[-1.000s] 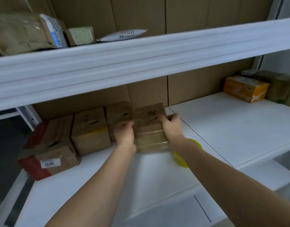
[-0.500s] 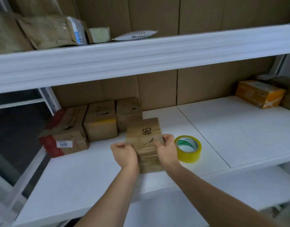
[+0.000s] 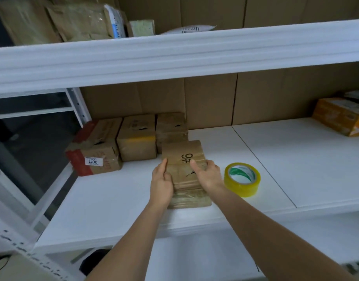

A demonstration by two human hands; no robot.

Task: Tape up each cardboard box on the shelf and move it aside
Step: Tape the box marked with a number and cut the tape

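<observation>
White shelf (image 3: 117, 201) under both forearms, spreading wide to either side of the hands. Beyond the left hand, against the cardboard back wall, a row of three boxes (image 3: 137, 142), side by side and touching; leftmost one tilted, red tape along its edge, white label reading 3011. Far off past the right hand, at the shelf's end, an orange box (image 3: 341, 116). Between the two hands, the cardboard box (image 3: 184, 171) marked 9#, lying flat on the shelf, long axis running straight away from the body, far end touching the row, near end close to the shelf's front edge. Left hand (image 3: 161, 184) clasping its left side, thumb laid along the top edge. Right hand (image 3: 209, 175) clasping its right side, thumb resting on top near the marking. Just beside the right hand, yellow tape roll (image 3: 242, 179), lying flat, hole upward.
</observation>
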